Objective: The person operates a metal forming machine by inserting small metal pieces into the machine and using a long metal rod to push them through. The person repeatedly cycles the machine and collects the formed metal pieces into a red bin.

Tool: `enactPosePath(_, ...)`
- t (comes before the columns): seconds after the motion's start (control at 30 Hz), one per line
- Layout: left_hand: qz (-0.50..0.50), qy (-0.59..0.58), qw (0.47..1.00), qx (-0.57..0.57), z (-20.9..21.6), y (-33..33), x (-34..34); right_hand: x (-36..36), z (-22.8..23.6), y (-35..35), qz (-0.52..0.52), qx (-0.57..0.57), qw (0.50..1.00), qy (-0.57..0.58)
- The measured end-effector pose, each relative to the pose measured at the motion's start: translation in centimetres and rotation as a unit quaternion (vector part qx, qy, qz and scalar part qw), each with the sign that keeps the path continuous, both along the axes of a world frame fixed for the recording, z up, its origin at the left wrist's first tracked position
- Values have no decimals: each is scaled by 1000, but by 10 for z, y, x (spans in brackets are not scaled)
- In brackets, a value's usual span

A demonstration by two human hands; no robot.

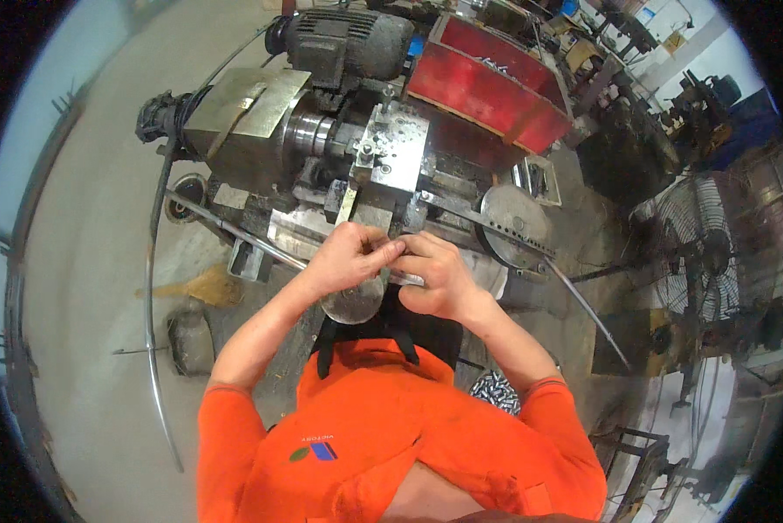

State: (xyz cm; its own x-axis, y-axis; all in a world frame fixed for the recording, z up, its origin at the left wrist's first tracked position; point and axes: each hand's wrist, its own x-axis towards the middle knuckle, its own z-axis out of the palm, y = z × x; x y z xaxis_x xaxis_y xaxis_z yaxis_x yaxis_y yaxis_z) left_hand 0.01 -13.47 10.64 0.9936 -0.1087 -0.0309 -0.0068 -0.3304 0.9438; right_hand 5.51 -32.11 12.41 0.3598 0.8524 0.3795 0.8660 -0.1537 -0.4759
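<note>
One left hand and one right hand, fingers curled and close together, I can't tell if they pinch anything, metal machine just past them, motor and red box behind it, shiny bits heaped near the right arm.
</note>
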Motion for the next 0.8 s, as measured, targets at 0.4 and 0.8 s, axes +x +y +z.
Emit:
enactPosePath(0.4, 46, 0, 995, -90, -2, 40, -9, 16, 18, 49, 107, -31, 994, -11)
enactPosePath(0.8, 98, 28, 994, 35, 5, 71, -6, 36, 20, 90, 102, -108, 988, -45)
